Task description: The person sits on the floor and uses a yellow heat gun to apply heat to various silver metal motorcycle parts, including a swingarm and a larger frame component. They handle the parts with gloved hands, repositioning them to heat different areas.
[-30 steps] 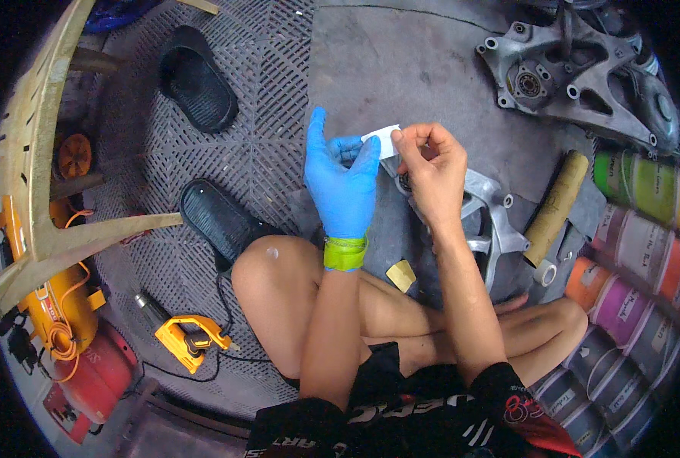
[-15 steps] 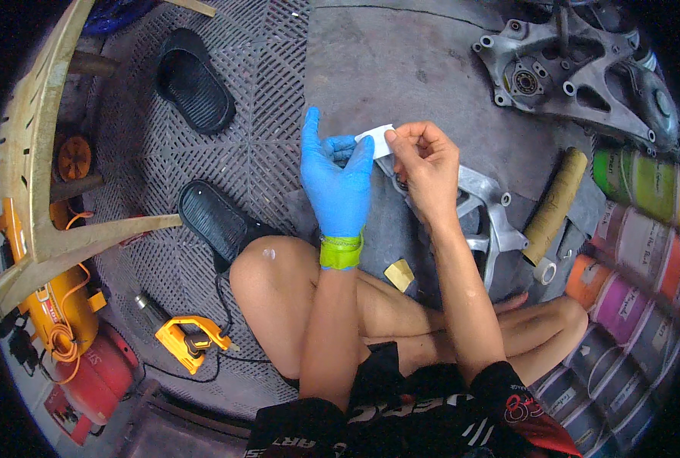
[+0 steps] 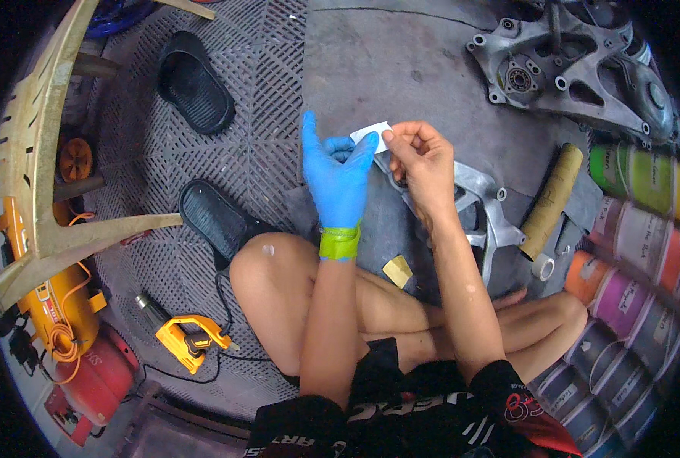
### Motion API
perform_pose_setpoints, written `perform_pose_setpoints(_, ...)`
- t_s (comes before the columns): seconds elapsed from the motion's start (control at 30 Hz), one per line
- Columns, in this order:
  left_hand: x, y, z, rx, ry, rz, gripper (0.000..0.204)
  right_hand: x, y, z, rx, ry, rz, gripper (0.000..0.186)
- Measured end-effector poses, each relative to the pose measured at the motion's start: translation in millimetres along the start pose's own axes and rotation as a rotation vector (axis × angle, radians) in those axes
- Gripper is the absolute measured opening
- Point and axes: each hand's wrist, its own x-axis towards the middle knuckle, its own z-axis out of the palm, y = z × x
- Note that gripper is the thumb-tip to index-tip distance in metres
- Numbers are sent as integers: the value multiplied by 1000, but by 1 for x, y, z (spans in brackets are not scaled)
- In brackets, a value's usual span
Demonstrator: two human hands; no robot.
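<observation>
Between my hands is a small white sheet (image 3: 369,135) that looks like folded paper. My left hand (image 3: 337,177) wears a blue glove with green tape round the wrist; its thumb and curled fingers pinch the sheet's left side while the index finger points up. The bare right hand (image 3: 428,169) grips the right edge between thumb and fingertips. Under and beyond that hand lies a silvery metal frame part (image 3: 483,200), partly hidden by my forearm. A yellowish scrap of sheet (image 3: 398,272) rests close to my shin.
A larger metal casting (image 3: 576,76) lies far right. Nearer are a brown cardboard tube (image 3: 554,200), a white tape roll (image 3: 542,266) and several paint cans (image 3: 628,237). Left are black slippers (image 3: 195,84), a yellow heat gun (image 3: 191,336) with its cord, and a plastic chair (image 3: 42,229).
Both hands have shifted very slightly left with the white sheet, and both still pinch it. The whole view has moved a little.
</observation>
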Motion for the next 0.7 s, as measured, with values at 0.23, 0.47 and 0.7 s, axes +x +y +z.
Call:
perform_pose_setpoints(0.23,2,-5,-1,135,45,17,110,-1,0,-8,-45,-19,-3,12)
perform_pose_setpoints(0.47,2,-10,0,206,-4,28,115,-3,-3,-21,-94,-23,-29,21)
perform_pose_setpoints(0.7,25,-18,-2,220,-9,62,120,-123,-30,-68,-803,-54,-332,11)
